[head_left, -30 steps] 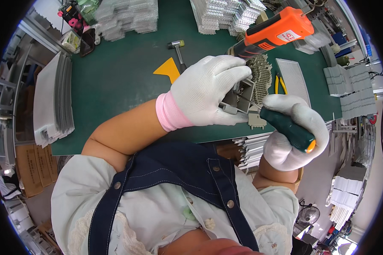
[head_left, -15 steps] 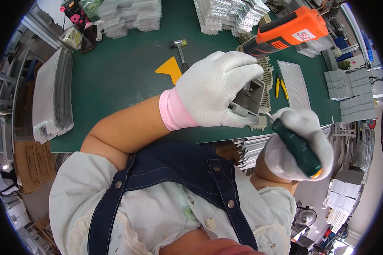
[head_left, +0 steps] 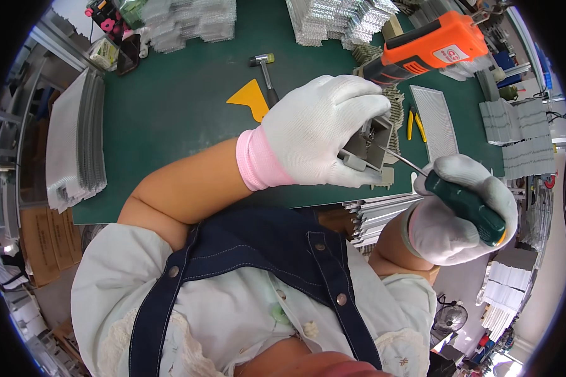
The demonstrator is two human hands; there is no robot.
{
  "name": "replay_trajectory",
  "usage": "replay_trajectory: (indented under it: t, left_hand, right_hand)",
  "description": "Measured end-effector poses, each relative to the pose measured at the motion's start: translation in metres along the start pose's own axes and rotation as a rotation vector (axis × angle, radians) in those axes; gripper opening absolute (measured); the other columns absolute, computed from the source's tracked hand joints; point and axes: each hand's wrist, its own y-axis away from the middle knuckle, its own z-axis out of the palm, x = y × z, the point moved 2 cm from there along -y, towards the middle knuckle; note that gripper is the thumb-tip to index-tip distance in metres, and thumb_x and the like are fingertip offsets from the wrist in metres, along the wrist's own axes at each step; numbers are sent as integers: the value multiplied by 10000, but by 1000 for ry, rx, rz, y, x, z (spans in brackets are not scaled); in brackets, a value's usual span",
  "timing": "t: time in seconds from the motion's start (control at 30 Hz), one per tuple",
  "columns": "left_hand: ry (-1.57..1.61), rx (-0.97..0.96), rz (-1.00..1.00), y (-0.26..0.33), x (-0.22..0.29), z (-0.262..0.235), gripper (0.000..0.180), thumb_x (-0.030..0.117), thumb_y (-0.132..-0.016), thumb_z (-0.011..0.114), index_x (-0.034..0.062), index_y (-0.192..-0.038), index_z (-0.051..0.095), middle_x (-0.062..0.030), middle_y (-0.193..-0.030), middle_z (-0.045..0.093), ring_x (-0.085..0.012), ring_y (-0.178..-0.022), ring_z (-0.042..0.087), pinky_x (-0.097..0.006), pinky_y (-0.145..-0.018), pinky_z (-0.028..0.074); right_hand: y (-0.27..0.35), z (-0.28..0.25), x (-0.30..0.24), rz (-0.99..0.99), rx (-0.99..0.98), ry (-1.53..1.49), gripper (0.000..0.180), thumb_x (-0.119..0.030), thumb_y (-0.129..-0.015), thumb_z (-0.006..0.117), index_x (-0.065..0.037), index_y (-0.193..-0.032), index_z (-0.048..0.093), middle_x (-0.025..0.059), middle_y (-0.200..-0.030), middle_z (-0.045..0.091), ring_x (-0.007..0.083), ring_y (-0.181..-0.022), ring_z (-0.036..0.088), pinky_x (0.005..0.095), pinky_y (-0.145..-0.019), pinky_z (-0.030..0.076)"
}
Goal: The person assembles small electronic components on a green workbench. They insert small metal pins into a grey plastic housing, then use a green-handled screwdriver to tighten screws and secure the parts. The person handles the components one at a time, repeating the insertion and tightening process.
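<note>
My left hand (head_left: 327,135), in a white glove with a pink cuff, grips a small grey box-shaped part (head_left: 375,144) from its left side. Its open hollow faces me, and some small metal pieces show inside. In my right hand (head_left: 462,210), also gloved in white, lies a screwdriver (head_left: 464,204) with a dark green handle and an orange-tipped end. The thin shaft points up and left, its tip at the right wall of the grey part. An orange power screwdriver (head_left: 427,49) hangs above and to the right of my left hand.
On the green table (head_left: 170,107) lie a small hammer (head_left: 265,72), a yellow scraper (head_left: 250,100), yellow-handled pliers (head_left: 415,125) and a white perforated panel (head_left: 435,122). Stacked sheets (head_left: 75,141) stand at the left edge. Bubble-wrapped stacks (head_left: 188,22) sit at the back, rows of grey parts (head_left: 394,110) behind my hands.
My right hand has moved right with the screwdriver, drawing its shaft back out of the box-shaped part's hollow. My left hand keeps nearly the same place.
</note>
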Motion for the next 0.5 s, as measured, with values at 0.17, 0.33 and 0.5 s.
replay_trajectory:
  t: [0.17, 0.33, 0.5]
  left_hand:
    - [-7, -17, -19, 2, 4, -2, 814, 382, -575, 911, 46, -1251, 606, -183, -1230, 628, -369, -1104, 621, -430, -949, 496]
    - [-10, -13, 5, 0, 4, -1, 809, 396, -589, 904, 42, -1252, 605, -183, -1237, 629, -370, -1106, 622, -433, -948, 497]
    - [-37, 11, 7, 3, 0, 1, 793, 381, -586, 902, 42, -1239, 607, -174, -1229, 631, -370, -1107, 623, -438, -941, 498]
  right_hand:
    - [-5, 1, -1, 5, -152, 76, 558, -369, -876, 789, -12, -1215, 526, 270, -891, 696, 320, -757, 693, 388, -650, 574]
    - [-18, 4, -3, 29, -264, 144, 517, -298, -905, 758, 6, -1246, 517, 292, -890, 689, 222, -631, 652, 270, -536, 532]
    - [-43, 18, -11, -63, -678, 224, 331, -2, -660, 733, -11, -953, 579, 216, -897, 695, 223, -615, 609, 326, -553, 485]
